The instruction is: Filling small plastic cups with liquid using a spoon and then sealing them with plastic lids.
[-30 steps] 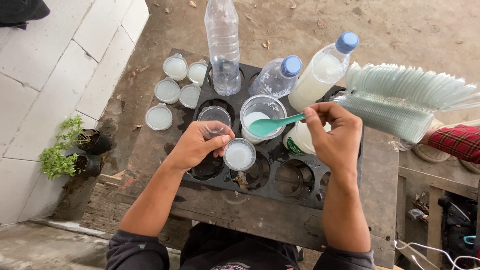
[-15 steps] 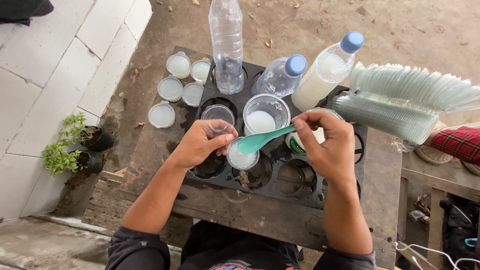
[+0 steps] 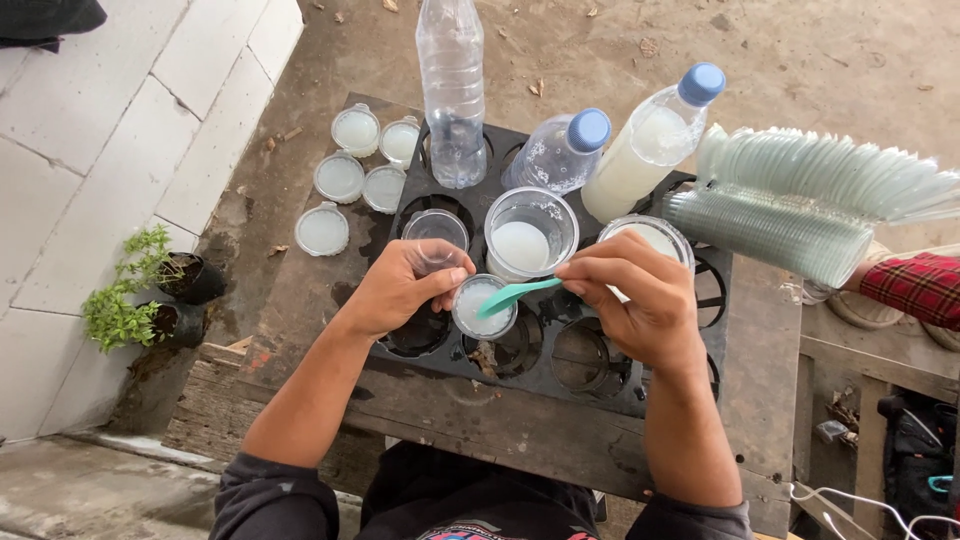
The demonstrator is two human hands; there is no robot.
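Observation:
My left hand (image 3: 400, 285) holds a small clear cup (image 3: 483, 306) of white liquid over a black moulded tray (image 3: 560, 355). My right hand (image 3: 640, 295) grips a teal plastic spoon (image 3: 515, 294), whose bowl is tipped into that small cup. Just behind stands a larger clear cup (image 3: 530, 235) partly filled with white liquid. An empty small cup (image 3: 434, 228) sits in the tray behind my left hand.
Several lidded small cups (image 3: 340, 177) of white liquid rest on the wooden table at the left. Three plastic bottles (image 3: 452, 95) stand at the tray's back. Another person's sleeve (image 3: 915, 285) and stacked clear lids (image 3: 800, 205) are at the right. Potted plants (image 3: 150, 295) stand lower left.
My right hand has brought the spoon down and left from the larger cup, and its bowl now dips into the small cup in my left hand.

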